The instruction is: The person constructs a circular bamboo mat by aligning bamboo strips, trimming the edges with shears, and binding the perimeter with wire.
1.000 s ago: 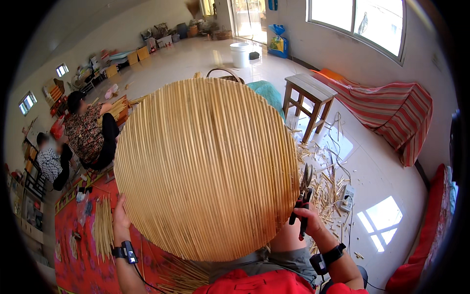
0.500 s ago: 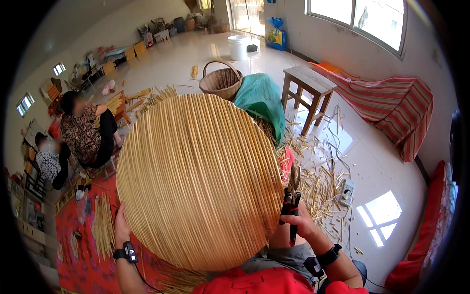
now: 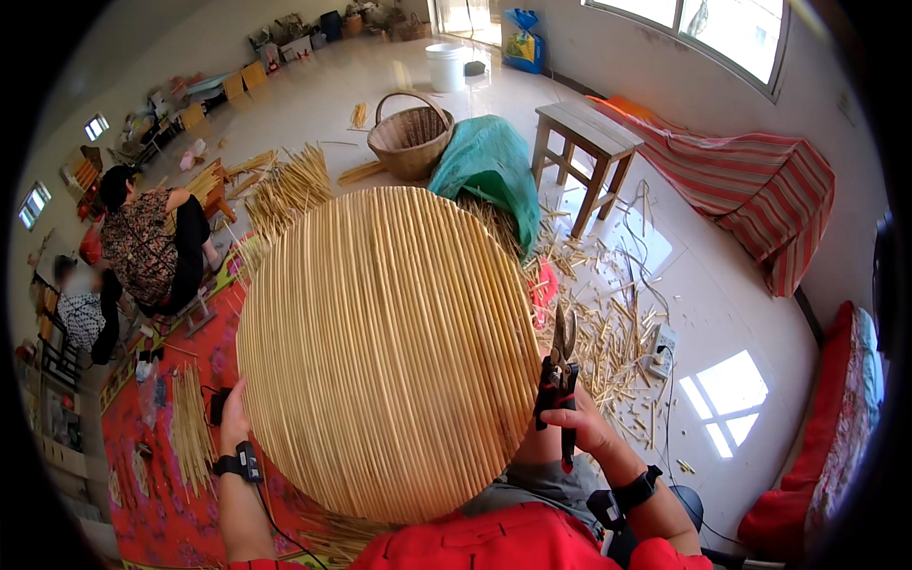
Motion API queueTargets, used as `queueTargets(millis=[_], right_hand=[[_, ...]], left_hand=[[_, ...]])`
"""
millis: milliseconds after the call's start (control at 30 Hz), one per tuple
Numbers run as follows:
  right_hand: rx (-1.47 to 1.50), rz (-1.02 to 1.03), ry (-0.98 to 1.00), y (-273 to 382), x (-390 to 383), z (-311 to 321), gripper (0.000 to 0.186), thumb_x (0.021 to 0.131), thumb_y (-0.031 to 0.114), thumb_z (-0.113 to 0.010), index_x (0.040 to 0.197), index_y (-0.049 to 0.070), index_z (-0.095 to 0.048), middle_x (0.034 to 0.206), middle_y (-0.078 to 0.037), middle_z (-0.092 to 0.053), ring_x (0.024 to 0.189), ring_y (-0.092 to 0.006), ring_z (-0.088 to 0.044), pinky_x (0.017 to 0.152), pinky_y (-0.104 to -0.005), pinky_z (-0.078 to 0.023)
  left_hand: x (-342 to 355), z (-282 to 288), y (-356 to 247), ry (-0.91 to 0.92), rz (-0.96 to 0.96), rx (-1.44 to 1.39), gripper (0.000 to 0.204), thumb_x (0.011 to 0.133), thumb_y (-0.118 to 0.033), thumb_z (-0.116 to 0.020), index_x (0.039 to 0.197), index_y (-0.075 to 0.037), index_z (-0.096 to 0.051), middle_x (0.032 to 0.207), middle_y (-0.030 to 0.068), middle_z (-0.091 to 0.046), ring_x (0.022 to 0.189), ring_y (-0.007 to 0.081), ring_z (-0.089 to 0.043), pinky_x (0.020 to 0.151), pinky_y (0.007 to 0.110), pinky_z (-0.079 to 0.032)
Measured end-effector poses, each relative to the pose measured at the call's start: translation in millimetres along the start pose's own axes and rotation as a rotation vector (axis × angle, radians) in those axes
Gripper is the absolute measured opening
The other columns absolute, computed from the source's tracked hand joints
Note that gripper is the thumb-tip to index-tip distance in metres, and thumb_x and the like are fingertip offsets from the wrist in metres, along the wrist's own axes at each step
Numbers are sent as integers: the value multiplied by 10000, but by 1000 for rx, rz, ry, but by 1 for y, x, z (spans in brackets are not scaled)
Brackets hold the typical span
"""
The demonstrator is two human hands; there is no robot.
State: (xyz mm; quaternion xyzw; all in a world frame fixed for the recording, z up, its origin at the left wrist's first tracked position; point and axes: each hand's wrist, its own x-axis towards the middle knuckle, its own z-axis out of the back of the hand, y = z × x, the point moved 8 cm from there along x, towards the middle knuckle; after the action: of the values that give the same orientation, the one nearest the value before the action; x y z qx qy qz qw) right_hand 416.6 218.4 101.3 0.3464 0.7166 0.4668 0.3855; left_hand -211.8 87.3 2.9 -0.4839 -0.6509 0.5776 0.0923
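One round panel of pale stalks (image 3: 389, 351), located in front of the body, above the lap; stalks laid side by side, their long axis running roughly from near rim to far rim. Left hand (image 3: 234, 413): placed at the panel's lower left rim; its fingers are partly hidden by the edge, so whether they are closed on it cannot be told. Right hand (image 3: 584, 426): fingers clamped around the dark handles of one pair of shears (image 3: 559, 380), by which it is set just beside the right rim. The panel lies to the left of these fingers; the blades are pointed away from the body, roughly along the stalks rather than across them. The left hand is nearer the left rim, the right hand the right rim; contact between shears and panel cannot be made out.
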Motion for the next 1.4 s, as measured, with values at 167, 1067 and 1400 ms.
queueTargets(millis=[167,1067,1400], right_hand=[[44,-121,-9,-14,-9,16,254,792,162,-667,972,1,-587,838,-47,-593,774,-150,-571,712,-282,-460],[-728,-553,-503,-126,-44,179,422,672,347,-772,832,-16,-627,725,-59,-601,638,-163,-543,572,-318,-413],[-1161,-998,-296,-243,-40,259,667,608,554,-755,949,-19,-720,995,-194,-702,988,-330,-662,847,-375,-510]], left_hand=[[1,-40,11,61,86,60,393,944,-299,-586,1220,-20,-598,1155,72,-658,991,202,-635,859,320,-507],[36,7,78,125,132,85,281,941,-227,-581,1118,-17,-638,1060,64,-685,940,166,-649,823,312,-515],[42,12,85,105,99,332,297,976,-274,-532,1142,-40,-606,1080,41,-655,968,150,-623,841,302,-489]])
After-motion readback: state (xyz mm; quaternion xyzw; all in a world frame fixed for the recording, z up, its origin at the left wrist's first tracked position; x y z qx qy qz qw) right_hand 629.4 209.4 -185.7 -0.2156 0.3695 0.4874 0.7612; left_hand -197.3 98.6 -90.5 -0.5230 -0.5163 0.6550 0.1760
